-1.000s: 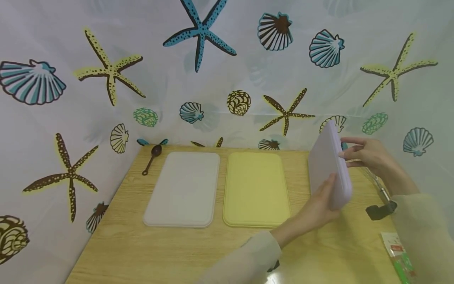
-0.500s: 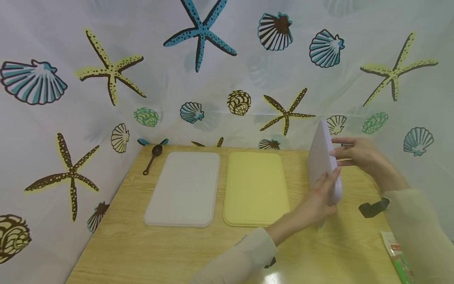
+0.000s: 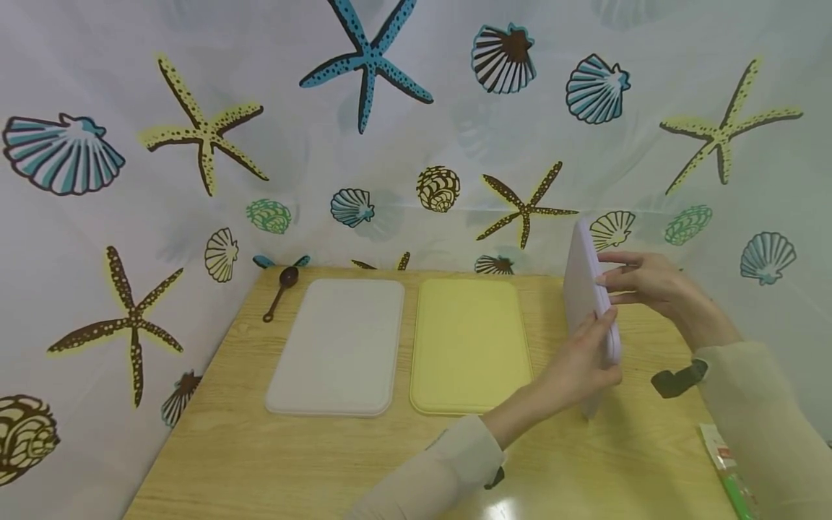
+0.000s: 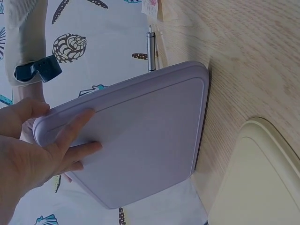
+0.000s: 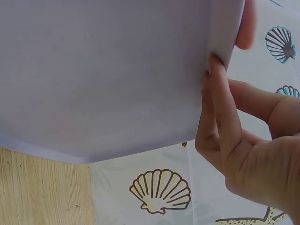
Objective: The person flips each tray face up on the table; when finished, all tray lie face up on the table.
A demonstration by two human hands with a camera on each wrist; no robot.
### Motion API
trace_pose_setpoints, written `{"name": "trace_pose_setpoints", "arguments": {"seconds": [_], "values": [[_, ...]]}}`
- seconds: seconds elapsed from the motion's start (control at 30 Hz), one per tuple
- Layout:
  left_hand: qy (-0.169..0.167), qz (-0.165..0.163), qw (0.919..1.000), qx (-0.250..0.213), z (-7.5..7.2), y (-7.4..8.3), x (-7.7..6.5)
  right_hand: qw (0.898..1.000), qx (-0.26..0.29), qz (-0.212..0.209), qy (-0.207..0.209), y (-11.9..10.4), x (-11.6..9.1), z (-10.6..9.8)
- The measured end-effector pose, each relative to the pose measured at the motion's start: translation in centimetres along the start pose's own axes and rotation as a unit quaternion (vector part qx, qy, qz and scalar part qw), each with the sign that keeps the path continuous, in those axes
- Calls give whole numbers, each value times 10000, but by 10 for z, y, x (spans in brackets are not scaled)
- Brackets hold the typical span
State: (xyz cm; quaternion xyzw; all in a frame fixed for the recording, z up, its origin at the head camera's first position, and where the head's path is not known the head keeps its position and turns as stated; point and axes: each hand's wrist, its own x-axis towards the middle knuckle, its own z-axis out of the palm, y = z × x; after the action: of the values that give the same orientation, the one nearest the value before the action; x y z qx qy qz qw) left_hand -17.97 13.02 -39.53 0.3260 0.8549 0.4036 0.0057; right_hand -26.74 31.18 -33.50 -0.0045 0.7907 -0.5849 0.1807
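Observation:
A shallow lavender tray [image 3: 585, 289] with rounded corners stands on its edge at the right of the table, tilted slightly. Its flat outer face [image 4: 140, 136] fills the middle of the left wrist view, and the raised rim [image 5: 89, 159] of its other side shows in the right wrist view. My left hand [image 3: 568, 372] grips the near upper edge, thumb on one side and fingers spread on the outer face. Higher along the same edge, my right hand [image 3: 656, 282] pinches the rim between thumb and fingertips. A yellow tray [image 3: 471, 347] lies flat just left of it.
Left of the yellow tray lies a white tray [image 3: 338, 347], with a dark brown spoon [image 3: 282, 292] at the back left. A green and white packet [image 3: 728, 469] rests at the right edge. Behind the lavender tray a metal handle [image 4: 151, 51] shows. A shell-patterned cloth [image 3: 390, 166] surrounds the table.
Both hands have moved left with the lavender tray, which has turned more edge-on to the head view. The metal handle has become hidden in the head view.

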Motion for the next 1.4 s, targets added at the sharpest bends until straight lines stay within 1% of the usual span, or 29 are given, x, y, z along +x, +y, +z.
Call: {"name": "trace_pose_setpoints", "arguments": {"seconds": [0.17, 0.27, 0.4, 0.53, 0.67, 0.77, 1.0, 1.13, 1.23, 1.4], "values": [[132, -61, 9996, -222, 0, 1, 2, 10000, -18, -10, -90, 1, 2, 1], [124, -242, 9985, -471, -3, 3, 1, 9999, -90, 20, -132, 1, 2, 3], [132, -425, 9967, -678, -6, 7, -1, 9997, -179, 37, -177, 2, 4, 5], [235, -595, 9961, -612, -8, 9, -4, 9995, -168, 7, -267, 3, 5, 7], [354, -732, 9952, -542, -7, 12, -7, 9992, -160, -50, -358, 5, 5, 9], [453, -811, 9940, -580, -5, 14, -8, 9991, -187, -81, -380, 6, 6, 11], [769, -1161, 9871, -791, -3, 18, -9, 9989, -179, -137, -411, 7, 10, 16], [890, -1317, 9827, -950, -3, 20, -10, 9991, -114, -145, -377, 6, 11, 19], [943, -1392, 9799, -1077, -4, 19, -11, 9992, -62, -142, -382, 5, 11, 21], [987, -1407, 9762, -1325, -3, 17, -13, 9990, -7, -169, -423, 5, 13, 25]]}}
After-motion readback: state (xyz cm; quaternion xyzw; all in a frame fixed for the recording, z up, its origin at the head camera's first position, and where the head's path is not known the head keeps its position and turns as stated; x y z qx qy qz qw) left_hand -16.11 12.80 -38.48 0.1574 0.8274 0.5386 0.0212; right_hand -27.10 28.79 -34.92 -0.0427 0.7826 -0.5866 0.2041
